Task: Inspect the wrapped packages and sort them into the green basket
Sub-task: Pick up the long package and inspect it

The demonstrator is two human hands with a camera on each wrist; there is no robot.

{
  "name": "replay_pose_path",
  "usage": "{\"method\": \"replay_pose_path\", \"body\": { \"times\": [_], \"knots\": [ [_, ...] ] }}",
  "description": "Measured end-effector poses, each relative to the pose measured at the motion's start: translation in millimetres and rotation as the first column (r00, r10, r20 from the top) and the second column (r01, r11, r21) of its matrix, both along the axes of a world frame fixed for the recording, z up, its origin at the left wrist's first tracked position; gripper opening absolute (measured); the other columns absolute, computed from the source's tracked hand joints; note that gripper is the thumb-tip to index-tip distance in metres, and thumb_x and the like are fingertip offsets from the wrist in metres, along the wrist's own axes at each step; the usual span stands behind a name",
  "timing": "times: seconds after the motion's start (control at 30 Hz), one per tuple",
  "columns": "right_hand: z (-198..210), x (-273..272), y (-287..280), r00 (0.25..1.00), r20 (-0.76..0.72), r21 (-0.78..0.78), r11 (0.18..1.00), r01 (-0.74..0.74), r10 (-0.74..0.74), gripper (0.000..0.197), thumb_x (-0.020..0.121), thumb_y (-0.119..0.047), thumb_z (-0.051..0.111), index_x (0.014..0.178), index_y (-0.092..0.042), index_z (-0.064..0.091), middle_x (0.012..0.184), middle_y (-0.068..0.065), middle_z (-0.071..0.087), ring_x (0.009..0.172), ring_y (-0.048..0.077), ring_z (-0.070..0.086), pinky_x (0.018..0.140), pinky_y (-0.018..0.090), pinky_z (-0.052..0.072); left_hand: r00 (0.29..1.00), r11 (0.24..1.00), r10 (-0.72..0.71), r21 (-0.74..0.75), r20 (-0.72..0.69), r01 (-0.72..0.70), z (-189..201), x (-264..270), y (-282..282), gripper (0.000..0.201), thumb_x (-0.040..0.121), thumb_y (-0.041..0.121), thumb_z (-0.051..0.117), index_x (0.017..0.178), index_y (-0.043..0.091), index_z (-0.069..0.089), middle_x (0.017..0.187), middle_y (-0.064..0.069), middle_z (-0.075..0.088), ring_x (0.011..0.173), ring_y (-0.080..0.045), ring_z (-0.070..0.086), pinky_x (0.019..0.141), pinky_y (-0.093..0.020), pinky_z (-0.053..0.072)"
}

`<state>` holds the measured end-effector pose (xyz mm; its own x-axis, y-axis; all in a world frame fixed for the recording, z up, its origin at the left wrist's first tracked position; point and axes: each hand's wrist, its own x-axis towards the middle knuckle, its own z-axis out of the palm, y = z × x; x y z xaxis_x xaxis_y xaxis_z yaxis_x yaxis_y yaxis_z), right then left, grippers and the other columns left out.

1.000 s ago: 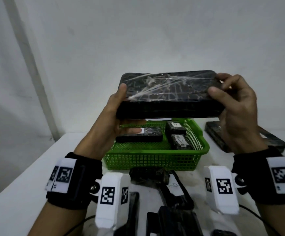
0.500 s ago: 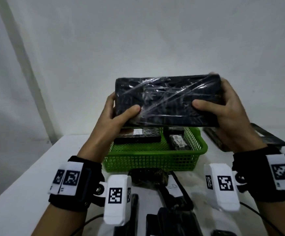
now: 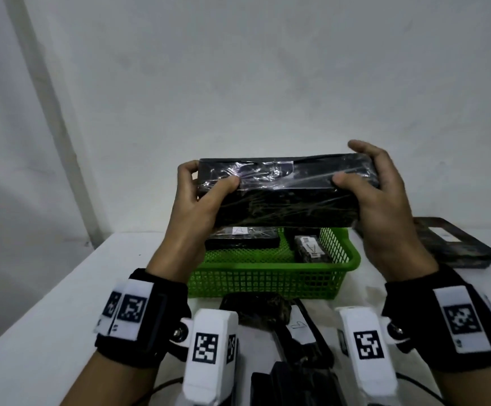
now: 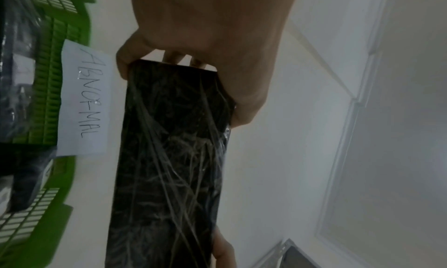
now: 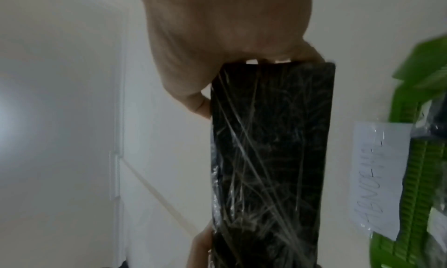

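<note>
I hold a long black package [image 3: 285, 194] wrapped in clear film up in the air above the green basket [image 3: 270, 276]. My left hand [image 3: 200, 200] grips its left end, thumb on the near face and fingers behind. My right hand [image 3: 376, 189] grips the right end the same way. The left wrist view shows the package [image 4: 169, 157] running away from my left hand [image 4: 205, 48]. In the right wrist view, the package [image 5: 268, 157] runs away from my right hand [image 5: 225, 48]. Inside the basket lie smaller wrapped packages [image 3: 241, 240], some with white labels.
A paper label reading ABNORMAL [image 4: 83, 98] is fixed to the basket's far wall. A flat dark package [image 3: 455, 244] lies on the white table [image 3: 48, 315] to the right of the basket. More black wrapped packages [image 3: 256, 312] lie in front of it. A wall stands close behind.
Both hands have turned the package, tipping its broad face away so a narrower side faces me, and lowered it slightly toward the basket. My grip on both ends has shifted.
</note>
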<state>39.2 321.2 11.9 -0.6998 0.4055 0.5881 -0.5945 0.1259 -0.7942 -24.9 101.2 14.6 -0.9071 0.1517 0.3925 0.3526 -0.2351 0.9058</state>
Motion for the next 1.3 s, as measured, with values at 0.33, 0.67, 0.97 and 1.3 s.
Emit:
{"method": "replay_pose_path", "body": {
  "times": [0.33, 0.67, 0.97, 1.3],
  "knots": [
    [6.3, 13.7, -3.5, 0.963, -0.256, 0.120, 0.992, -0.048, 0.078, 0.037, 0.071, 0.001, 0.067, 0.099, -0.021, 0.057, 0.098, -0.005, 0.060, 0.081, 0.002, 0.063, 0.068, 0.018, 0.053, 0.956, 0.977, -0.196, -0.038, 0.218, 0.209, 6.6, -2.4, -14.6, 0.050, 0.092, 0.062, 0.048, 0.110, 0.018, 0.065, 0.109, -0.005, 0.075, 0.100, -0.031, 0.073, 0.078, -0.045, 0.063],
    [7.0, 5.5, 1.3, 0.887, 0.353, -0.319, 0.929, -0.186, 0.299, 0.016, 0.094, -0.024, 0.062, 0.104, -0.012, 0.067, 0.091, 0.006, 0.072, 0.089, 0.023, 0.073, 0.064, 0.038, 0.063, 0.987, 0.974, -0.155, 0.177, 0.050, 0.144, -1.9, -16.3, -12.9, 0.056, 0.074, 0.019, 0.074, 0.120, 0.025, 0.042, 0.089, 0.010, 0.074, 0.080, -0.007, 0.070, 0.063, -0.032, 0.059],
    [9.3, 7.7, 8.2, 0.976, 0.162, -0.135, 0.983, -0.127, 0.148, 0.047, 0.083, -0.020, 0.071, 0.128, -0.011, 0.059, 0.109, 0.011, 0.072, 0.088, 0.024, 0.073, 0.058, 0.034, 0.059, 0.993, 0.991, -0.118, 0.065, 0.009, 0.117, -1.3, -12.3, -11.9, 0.067, 0.075, 0.031, 0.075, 0.135, 0.016, 0.050, 0.124, -0.005, 0.069, 0.102, -0.020, 0.073, 0.078, -0.033, 0.059],
    [2.9, 14.2, 16.7, 0.969, 0.244, 0.344, 0.938, -0.045, -0.043, 0.070, 0.079, -0.034, 0.082, 0.137, -0.034, 0.043, 0.113, -0.017, 0.069, 0.111, 0.007, 0.067, 0.101, 0.036, 0.051, 0.995, 0.999, -0.016, 0.037, -0.096, 0.020, 3.0, -3.7, -9.8, 0.050, 0.094, 0.023, 0.066, 0.134, 0.021, 0.037, 0.101, 0.013, 0.070, 0.086, -0.003, 0.071, 0.082, -0.045, 0.057]
  ]
}}
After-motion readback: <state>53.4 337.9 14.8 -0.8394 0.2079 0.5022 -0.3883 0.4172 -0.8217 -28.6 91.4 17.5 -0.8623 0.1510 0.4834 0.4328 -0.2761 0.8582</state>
